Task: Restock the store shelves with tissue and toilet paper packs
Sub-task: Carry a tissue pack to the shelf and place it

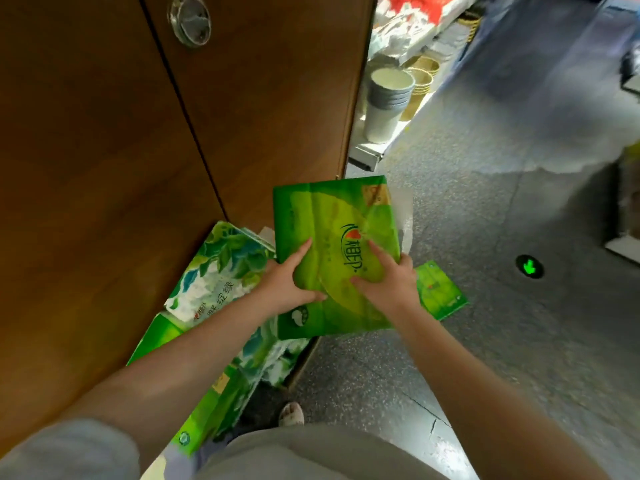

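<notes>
Green plastic wrap, glossy and creased, covered the tissue pack (334, 251), with a paler yellow-green oval across its face, dark green lettering, a small red mark near the middle and a yellow patch at its far right corner. It was held flat-face up above the floor (485, 306), just off the corner of the brown wooden cabinet (138, 150).

Both hands gripped its near half. The left hand (289, 282) clasped the left edge, thumb lying over the top face and fingers curled underneath. The right hand (388, 280) held the right side, its fingers spread across the top face; where the thumb sat could not be made out.

Below and left of the held pack, larger packs (214, 289) printed with leaves in green, white and blue leaned against the cabinet base. Another small green pack (440, 289) lay flat on the floor, just beyond the right wrist.

Right of the hands the grey speckled floor ran open, with a round green light (529, 266) set into it. Beyond the cabinet's far edge, stacked paper cups (386, 102) stood on a low shelf (367, 154).
</notes>
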